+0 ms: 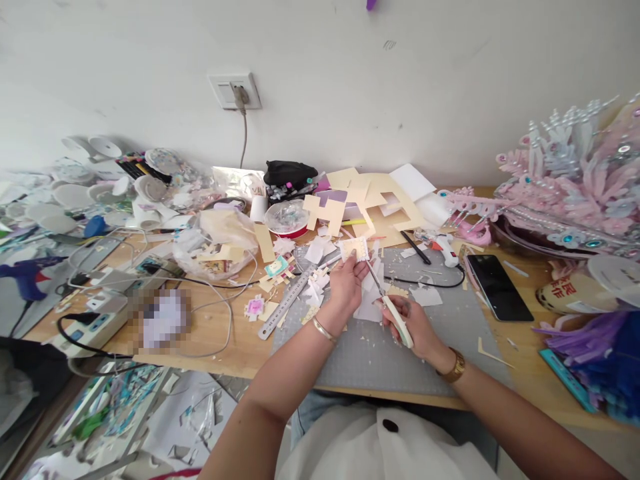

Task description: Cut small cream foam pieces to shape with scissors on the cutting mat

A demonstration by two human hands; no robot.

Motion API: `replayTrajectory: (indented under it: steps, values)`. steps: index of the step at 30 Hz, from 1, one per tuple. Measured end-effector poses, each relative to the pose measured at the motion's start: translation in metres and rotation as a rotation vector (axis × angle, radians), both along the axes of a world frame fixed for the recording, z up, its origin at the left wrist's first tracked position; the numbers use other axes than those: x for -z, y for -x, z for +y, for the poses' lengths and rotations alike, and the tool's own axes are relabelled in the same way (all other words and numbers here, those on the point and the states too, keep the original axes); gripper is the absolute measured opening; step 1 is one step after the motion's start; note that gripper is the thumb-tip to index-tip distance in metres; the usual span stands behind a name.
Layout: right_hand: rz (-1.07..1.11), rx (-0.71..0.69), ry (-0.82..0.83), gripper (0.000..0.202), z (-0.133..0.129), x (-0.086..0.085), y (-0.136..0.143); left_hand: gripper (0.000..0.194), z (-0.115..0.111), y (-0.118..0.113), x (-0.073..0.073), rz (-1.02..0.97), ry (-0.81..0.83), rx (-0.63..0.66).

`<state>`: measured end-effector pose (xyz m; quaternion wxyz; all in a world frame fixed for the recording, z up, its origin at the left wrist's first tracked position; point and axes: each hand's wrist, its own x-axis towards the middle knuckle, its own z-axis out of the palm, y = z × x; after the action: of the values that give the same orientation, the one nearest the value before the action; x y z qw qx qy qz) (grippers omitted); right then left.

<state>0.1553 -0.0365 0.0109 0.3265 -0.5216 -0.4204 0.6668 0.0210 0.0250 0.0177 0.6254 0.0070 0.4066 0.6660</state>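
My left hand (349,280) is closed on a small cream card piece (354,251) with a white, notched-looking edge, held up above the cutting mat (430,340). In my right hand (411,323) is a pair of scissors (399,321) with cream-white handles. Their metal blades point up and left, with the tips at the lower right edge of the card piece. Whether the blades are apart cannot be made out. Under and around my hands lie white paper scraps (370,300) and cream offcuts. Left of my left wrist, a steel ruler (285,308) lies slanted across the mat edge.
Cut cream card sheets (395,200) lie behind the mat, beside a black pen (416,247) and a glue gun (445,250). A black phone (500,287) and a drink cup (570,287) stand right. Power strips (95,333) and loose cables spread left, near a blue glue gun (30,277).
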Motion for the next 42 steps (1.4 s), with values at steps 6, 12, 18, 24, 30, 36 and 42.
replayTrajectory:
  steps: [6, 12, 18, 24, 30, 36, 42]
  values:
    - [-0.007, 0.000, 0.004, 0.054, 0.0000, -0.0001, 0.0002, 0.017, 0.0026, 0.0025, 0.0004, -0.030, 0.032, -0.042]
    - [-0.001, 0.012, 0.003, 0.055, -0.0003, -0.0006, 0.0006, 0.014, 0.0011, 0.0017, -0.0039, -0.034, 0.019, -0.018]
    - [0.006, 0.007, 0.019, 0.056, -0.0009, -0.0011, -0.0017, 0.015, 0.0005, 0.0009, -0.0049, -0.037, 0.026, -0.029]
    - [0.020, 0.012, 0.021, 0.056, -0.0003, -0.0004, -0.0003, 0.012, -0.0007, 0.0006, -0.0057, -0.021, 0.013, -0.012]
    - [-0.007, 0.037, 0.033, 0.054, -0.0002, -0.0006, 0.0025, 0.009, -0.0028, -0.0030, -0.0035, -0.006, 0.005, 0.004]
    - [0.000, 0.057, 0.025, 0.050, -0.0010, -0.0018, 0.0037, 0.010, -0.0033, -0.0040, -0.0019, -0.017, 0.012, 0.008]
    - [-0.002, 0.062, 0.032, 0.051, -0.0013, -0.0013, 0.0043, 0.011, -0.0029, -0.0034, -0.0015, -0.011, 0.010, 0.012]
